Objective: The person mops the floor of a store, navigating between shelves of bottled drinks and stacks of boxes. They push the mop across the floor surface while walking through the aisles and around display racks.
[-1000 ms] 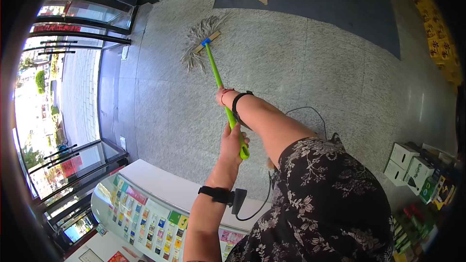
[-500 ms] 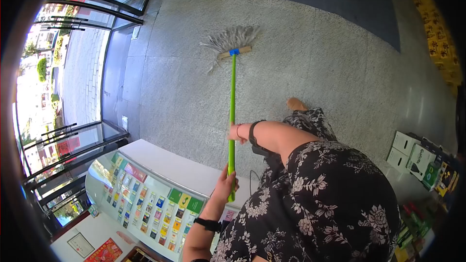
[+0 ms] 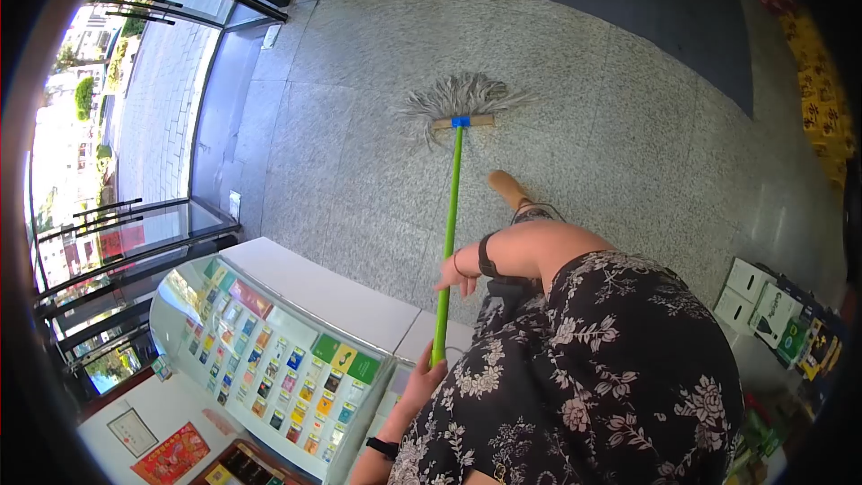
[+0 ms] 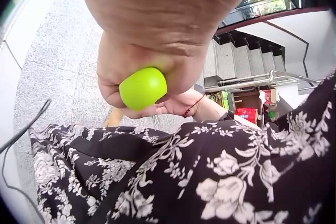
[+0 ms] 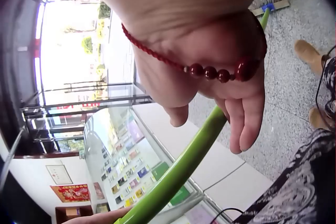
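A string mop (image 3: 452,207) with a green handle, blue joint and wooden crossbar lies with its grey strands (image 3: 467,94) spread on the floor. My left hand (image 3: 420,388) grips the handle near its top end. The rounded green end (image 4: 143,88) pokes out of that fist in the left wrist view. Farther down the handle is my right hand (image 3: 461,275), its fingers loose and fairly straight. In the right wrist view the handle (image 5: 181,169) runs past between the thumb and hanging fingers (image 5: 248,121), which are not wrapped round it.
A curved glass display counter (image 3: 269,350) with small colourful packs stands at left, beside a white ledge. Glass doors (image 3: 135,216) line the far left. One foot (image 3: 508,187) is right of the handle. Boxes (image 3: 754,301) stand at right; a dark mat (image 3: 646,27) and cardboard lie ahead.
The mop head has swung rightward and come nearer, its crossbar turning about level. Both hands have drawn back toward the body. A foot has come into view on the floor.
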A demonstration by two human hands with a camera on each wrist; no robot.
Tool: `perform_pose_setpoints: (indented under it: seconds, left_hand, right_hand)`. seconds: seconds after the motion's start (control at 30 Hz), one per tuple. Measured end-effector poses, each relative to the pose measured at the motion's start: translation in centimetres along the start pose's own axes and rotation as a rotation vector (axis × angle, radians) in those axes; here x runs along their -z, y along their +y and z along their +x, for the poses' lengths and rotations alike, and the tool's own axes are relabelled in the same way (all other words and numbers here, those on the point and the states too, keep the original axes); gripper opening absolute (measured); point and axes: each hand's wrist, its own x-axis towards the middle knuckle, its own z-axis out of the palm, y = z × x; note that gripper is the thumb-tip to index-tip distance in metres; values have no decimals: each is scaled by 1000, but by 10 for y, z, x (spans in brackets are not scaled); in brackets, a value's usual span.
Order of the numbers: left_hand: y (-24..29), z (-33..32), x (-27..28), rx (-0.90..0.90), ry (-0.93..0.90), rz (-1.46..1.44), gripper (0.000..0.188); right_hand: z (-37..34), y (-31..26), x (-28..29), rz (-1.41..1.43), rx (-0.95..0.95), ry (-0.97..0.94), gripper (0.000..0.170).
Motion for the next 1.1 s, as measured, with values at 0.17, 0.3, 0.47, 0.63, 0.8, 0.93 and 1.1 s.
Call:
perform_pose_setpoints:
  seconds: [0.17,0.3,0.47,0.63,0.8,0.93,1.1]
  left_hand:
    - [103,75,39,313,-24,-327,55]
    - [169,175,64,294,-11,-404,55]
    - [273,319,96,239,-5,-356,48]
    - [371,443,122,158,20,-387,42]
    - [431,504,143,184,18,-394,36]
    - [439,522,151,171,2,-406,34]
    - [409,506,151,137,-25,-470,39]
  right_hand:
    - [-13,-19,92,-8,19,213,60]
    - [-53,-44,205,-193,1,396,52]
    - [-47,-53,383,-851,113,552,43]
    - [31,-45,550,-291,-204,729,38]
    - [-72,-76,581,-197,-155,844,42]
    - [-60,-79,607,282,-188,927,46]
    - [-46,-78,576,478,-175,1037,45]
